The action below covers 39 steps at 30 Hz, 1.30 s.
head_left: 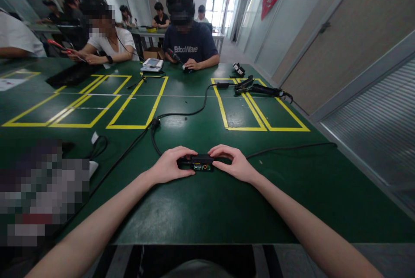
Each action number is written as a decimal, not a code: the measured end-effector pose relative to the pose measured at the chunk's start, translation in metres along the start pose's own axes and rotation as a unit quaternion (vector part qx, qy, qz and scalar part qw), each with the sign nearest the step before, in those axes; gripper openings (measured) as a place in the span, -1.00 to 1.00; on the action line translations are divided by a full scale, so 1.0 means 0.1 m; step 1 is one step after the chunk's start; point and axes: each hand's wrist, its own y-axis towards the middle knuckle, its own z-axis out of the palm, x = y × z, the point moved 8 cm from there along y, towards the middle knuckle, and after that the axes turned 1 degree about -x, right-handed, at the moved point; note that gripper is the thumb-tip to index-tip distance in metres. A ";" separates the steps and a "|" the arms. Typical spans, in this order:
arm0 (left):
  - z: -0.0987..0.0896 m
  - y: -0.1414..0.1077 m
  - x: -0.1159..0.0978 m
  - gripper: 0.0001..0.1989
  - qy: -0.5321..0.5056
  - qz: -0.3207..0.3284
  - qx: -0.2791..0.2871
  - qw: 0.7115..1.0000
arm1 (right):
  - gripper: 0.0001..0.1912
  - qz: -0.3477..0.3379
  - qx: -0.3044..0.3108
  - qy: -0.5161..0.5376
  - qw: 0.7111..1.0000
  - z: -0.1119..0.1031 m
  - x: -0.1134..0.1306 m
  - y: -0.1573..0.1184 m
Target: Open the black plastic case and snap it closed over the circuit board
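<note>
A black power adapter (pixel 203 160) with a cable at each side lies on the green table in front of me. Its casing is open along the near side, where a green circuit board (pixel 203 167) with a small ring-shaped coil shows. My left hand (pixel 171 165) grips the left end, thumb below and fingers over the top. My right hand (pixel 231 163) pinches the right end between thumb and fingers. The cable (pixel 285 148) on the right runs off across the table. Whether the board is loose in the casing, I cannot tell.
A cable junction (pixel 155 122) sits beyond my left hand. Yellow tape rectangles (pixel 246 129) mark the table (pixel 207 217). Black tools and a cord (pixel 264 91) lie at the far right. A co-worker (pixel 191 40) sits opposite with a power tool; another person (pixel 110 40) sits to the left.
</note>
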 end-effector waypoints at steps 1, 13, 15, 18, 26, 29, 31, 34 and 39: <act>0.00 0.00 0.00 -0.57 0.000 -0.005 0.002 1.000 | -0.87 -0.007 0.005 -0.008 1.000 0.01 0.01 0.00; 0.04 0.00 -0.02 -0.69 0.005 0.010 0.003 1.000 | -0.66 -0.063 0.063 -0.172 0.981 0.10 0.11 -0.03; 0.06 -0.01 -0.03 -0.70 0.023 0.019 0.003 1.000 | -0.62 -0.100 0.066 -0.191 0.974 0.13 0.13 -0.05; 0.10 -0.01 -0.05 -0.74 0.068 0.028 0.000 0.997 | -0.63 -0.154 0.067 -0.234 0.958 0.19 0.16 -0.06; 0.19 0.02 -0.13 -0.62 0.163 0.050 0.019 0.985 | -0.68 -0.189 0.063 -0.358 0.912 0.28 0.26 -0.05; 0.22 0.02 -0.11 -0.63 0.193 0.056 0.025 0.979 | -0.69 -0.173 0.071 -0.367 0.911 0.28 0.27 -0.04; 0.24 0.02 -0.11 -0.65 0.207 0.065 0.030 0.976 | -0.68 -0.166 0.074 -0.371 0.910 0.29 0.26 -0.04; 0.25 0.02 -0.13 -0.65 0.216 0.081 0.036 0.972 | -0.61 -0.196 0.064 -0.368 0.907 0.30 0.29 -0.06; 0.22 0.04 -0.20 -0.64 0.212 0.090 0.032 0.973 | -0.66 -0.220 0.043 -0.345 0.911 0.29 0.34 -0.08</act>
